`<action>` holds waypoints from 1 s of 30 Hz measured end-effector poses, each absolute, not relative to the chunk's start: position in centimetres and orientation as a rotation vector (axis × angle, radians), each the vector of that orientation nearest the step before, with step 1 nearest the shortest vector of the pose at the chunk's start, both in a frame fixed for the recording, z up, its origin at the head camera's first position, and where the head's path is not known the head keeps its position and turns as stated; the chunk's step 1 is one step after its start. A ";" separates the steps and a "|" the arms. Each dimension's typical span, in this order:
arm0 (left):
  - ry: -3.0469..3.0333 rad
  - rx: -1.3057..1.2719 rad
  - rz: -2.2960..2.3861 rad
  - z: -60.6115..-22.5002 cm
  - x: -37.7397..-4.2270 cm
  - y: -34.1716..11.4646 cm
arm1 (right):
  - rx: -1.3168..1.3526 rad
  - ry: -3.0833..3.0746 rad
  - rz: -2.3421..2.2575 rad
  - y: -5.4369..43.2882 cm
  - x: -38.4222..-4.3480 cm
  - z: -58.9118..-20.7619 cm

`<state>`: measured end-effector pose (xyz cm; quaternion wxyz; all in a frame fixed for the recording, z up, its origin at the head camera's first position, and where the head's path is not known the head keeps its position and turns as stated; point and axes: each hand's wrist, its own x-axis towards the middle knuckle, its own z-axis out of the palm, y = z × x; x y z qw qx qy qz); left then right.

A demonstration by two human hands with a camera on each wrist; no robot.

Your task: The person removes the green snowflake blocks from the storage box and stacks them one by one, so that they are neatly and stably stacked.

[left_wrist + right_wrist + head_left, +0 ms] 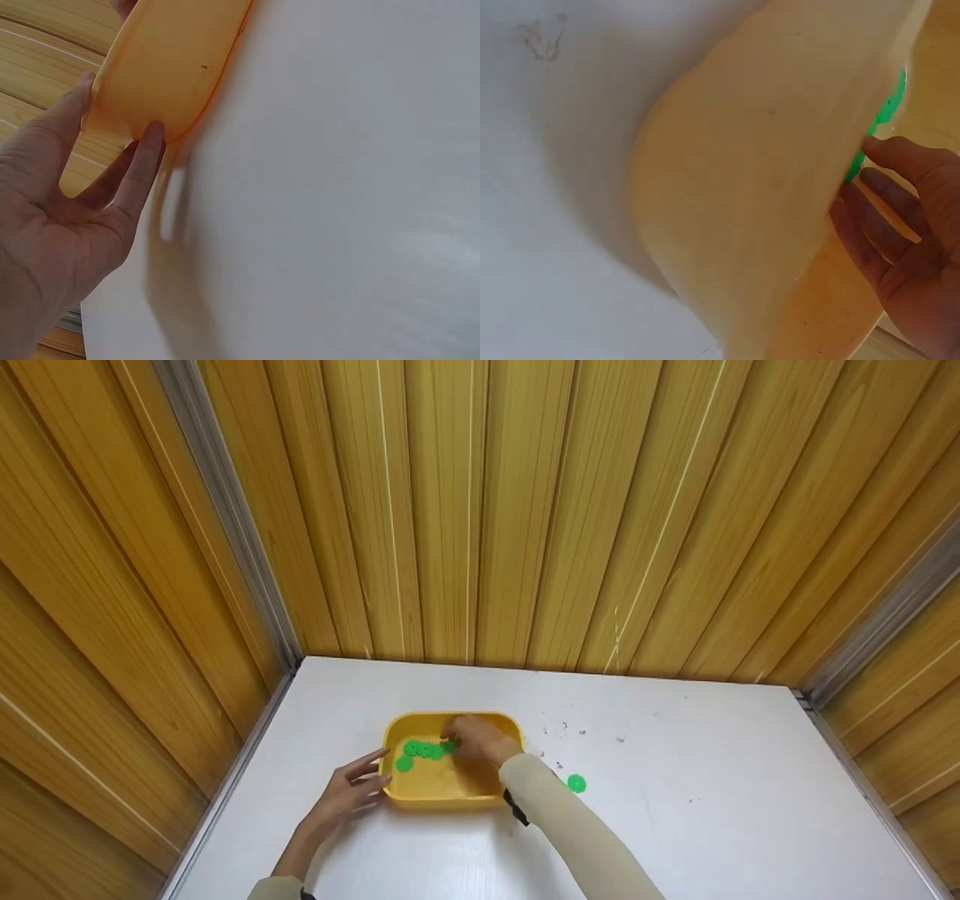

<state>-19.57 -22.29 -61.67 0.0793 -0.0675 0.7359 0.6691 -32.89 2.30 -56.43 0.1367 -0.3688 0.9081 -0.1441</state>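
A shallow yellow plastic tray (431, 786) stands on the white table. Inside it, several green notched discs (424, 750) lie in a row, and a single one (405, 764) sits nearer the left wall. My right hand (480, 737) reaches over the tray's right side and pinches a green notched disc (856, 165) at the row's right end; the fingers partly hide it. My left hand (346, 793) touches the tray's left side with mostly straight fingers. In the left wrist view, its fingertips (154, 129) rest against the tray's outer wall (169, 67).
Another green notched disc (576, 783) lies on the white table (712, 765), right of the tray. Small grey scraps or marks (582, 732) are scattered near it. Wood-patterned panels (510, 510) rise behind the table and at both sides.
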 end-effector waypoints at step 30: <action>2.231 -0.127 2.004 -62.1 -19.4 -22.2 | -0.941 2.821 -0.158 2.6 -32.1 -57.1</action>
